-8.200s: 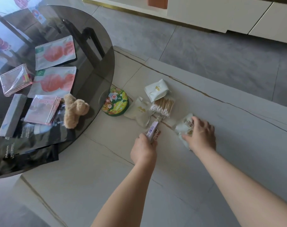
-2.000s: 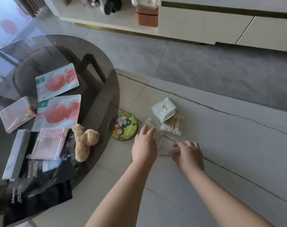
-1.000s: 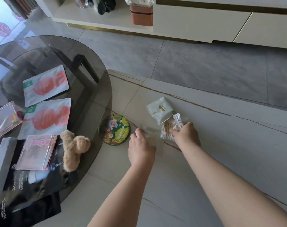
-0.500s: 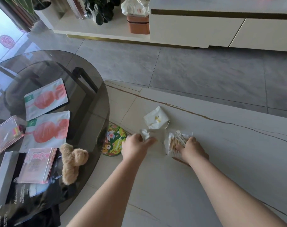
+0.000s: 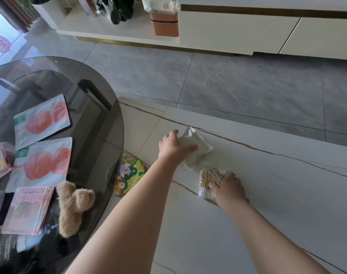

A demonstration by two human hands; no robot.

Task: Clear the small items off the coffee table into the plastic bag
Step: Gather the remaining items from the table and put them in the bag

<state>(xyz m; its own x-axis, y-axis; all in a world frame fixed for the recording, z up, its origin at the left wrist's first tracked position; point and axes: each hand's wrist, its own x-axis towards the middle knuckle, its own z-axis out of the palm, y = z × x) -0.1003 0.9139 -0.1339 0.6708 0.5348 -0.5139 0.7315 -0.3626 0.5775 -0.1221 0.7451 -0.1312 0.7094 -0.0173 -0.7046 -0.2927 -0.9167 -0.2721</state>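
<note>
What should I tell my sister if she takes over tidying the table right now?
Left hand: reaching onto the white square packet, fingers on it.
Right hand: gripping the clear pack of wooden cotton swabs, which lies on the white marble tabletop.
The round green floral tin sits at the edge of the dark round glass table, partly under it.
The plastic bag cannot be seen in this view.
Done: nothing can be seen bagged.
Left: bag the swabs, the packet and the tin. The pink pouches and the tan fuzzy toy wait on the glass.
</note>
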